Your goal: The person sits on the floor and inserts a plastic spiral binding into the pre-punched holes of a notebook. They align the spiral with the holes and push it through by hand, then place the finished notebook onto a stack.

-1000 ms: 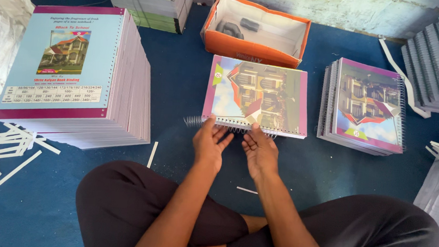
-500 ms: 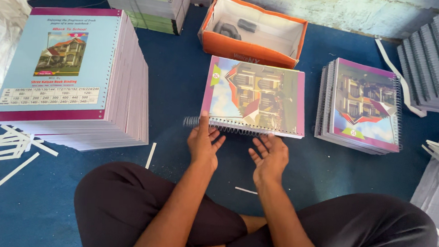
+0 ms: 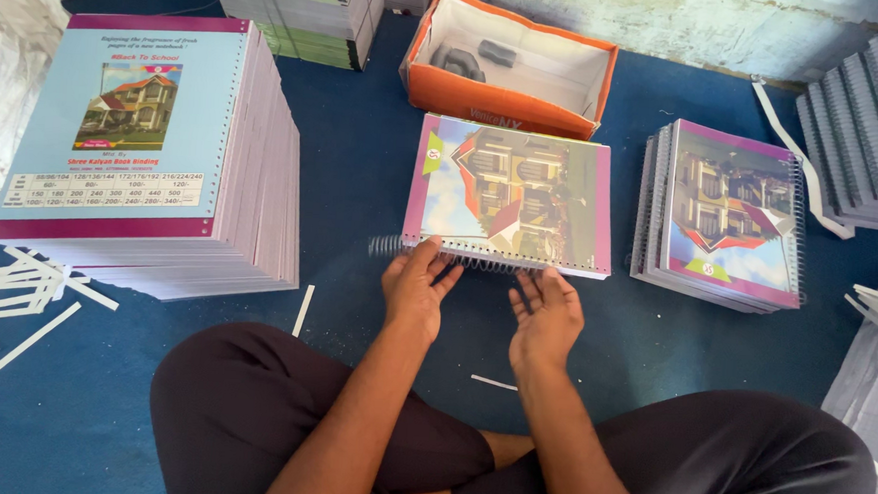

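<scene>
Blue carpet floor (image 3: 363, 163) fills the view, with a person sitting cross-legged on it at six o'clock. At nine o'clock loose white paper strips (image 3: 6, 294) lie scattered, and just above them at ten o'clock stands a tall stack of unbound notebooks (image 3: 154, 152) with a pale blue cover showing a house. At twelve o'clock an open orange box (image 3: 509, 65) holds a few dark items too small to tell. Directly below the box, at the centre, lies the notebook (image 3: 512, 193) with a colourful house cover; a metal spiral coil (image 3: 429, 252) runs along its near edge and sticks out past the left corner. The left hand (image 3: 415, 291) rests at that edge with its fingers (image 3: 428, 256) loosely spread and the tips touching the coil and the cover's rim, gripping nothing firmly. The right hand (image 3: 547, 318) hovers just beside it at five o'clock of the notebook, palm up, fingers (image 3: 547, 288) open and slightly curled, close to the coil, though whether they touch it cannot be told. A single white strip (image 3: 493, 382) lies near the right wrist. At three o'clock sits a stack of bound notebooks (image 3: 726, 217) with the same cover, and at two o'clock a further row of grey spiral-bound books (image 3: 866, 129) leans near the wall.
</scene>
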